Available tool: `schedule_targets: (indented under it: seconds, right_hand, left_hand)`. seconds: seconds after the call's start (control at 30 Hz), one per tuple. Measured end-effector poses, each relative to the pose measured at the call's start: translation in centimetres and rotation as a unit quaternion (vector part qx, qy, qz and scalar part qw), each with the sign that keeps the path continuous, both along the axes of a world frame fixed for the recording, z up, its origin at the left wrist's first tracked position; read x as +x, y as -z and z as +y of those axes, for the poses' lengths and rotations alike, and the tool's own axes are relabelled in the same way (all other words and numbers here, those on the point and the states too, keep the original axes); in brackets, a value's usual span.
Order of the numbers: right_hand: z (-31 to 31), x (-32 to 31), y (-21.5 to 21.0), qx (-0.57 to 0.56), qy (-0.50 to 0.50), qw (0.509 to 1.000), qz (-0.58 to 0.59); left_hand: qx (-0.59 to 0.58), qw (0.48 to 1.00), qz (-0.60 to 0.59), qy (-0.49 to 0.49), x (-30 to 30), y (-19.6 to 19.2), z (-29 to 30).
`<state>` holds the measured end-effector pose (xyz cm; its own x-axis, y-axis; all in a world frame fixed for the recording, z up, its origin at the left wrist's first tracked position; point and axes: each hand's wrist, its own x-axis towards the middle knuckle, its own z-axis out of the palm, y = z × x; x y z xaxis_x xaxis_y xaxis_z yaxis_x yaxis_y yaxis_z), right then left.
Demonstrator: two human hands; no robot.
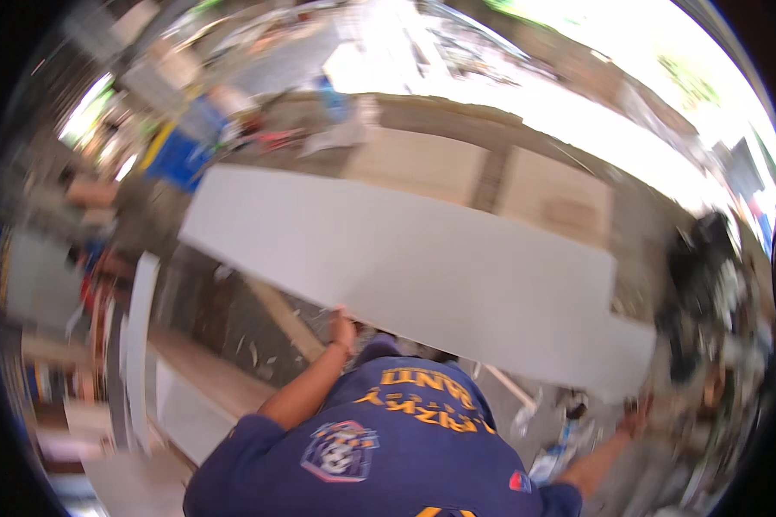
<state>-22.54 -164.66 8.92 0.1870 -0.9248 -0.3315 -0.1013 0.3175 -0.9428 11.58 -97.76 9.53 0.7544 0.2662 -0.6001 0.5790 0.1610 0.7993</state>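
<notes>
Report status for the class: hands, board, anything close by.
Left hand at near edge of white board. Right hand by its right end, grip blurred. Two pale boards beyond its far edge.

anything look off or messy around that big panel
Yes: small pale scraps lie scattered to the left of the left hand, looking untidy. The big panel also has a squared step missing at its far right corner, breaking its outline, though that may be a deliberate cut. Blur hides finer damage.
</notes>
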Motion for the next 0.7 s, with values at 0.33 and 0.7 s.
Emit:
schedule_targets:
  seconds: [0.33, 0.7]
  right_hand:
    - [1.9, 1.2, 1.3, -0.027, 0.113, 0.993, -0.015]
    - [4.7, 4.0, 1.3, -0.093, 0.217, 0.972, -0.003]
  left_hand:
    - [0.016, 0.997, 0.076, -0.001, 0.1, 0.7, 3.0]
    - [0.034, 0.996, 0.079, 0.030, 1.0, 0.1, 3.1]
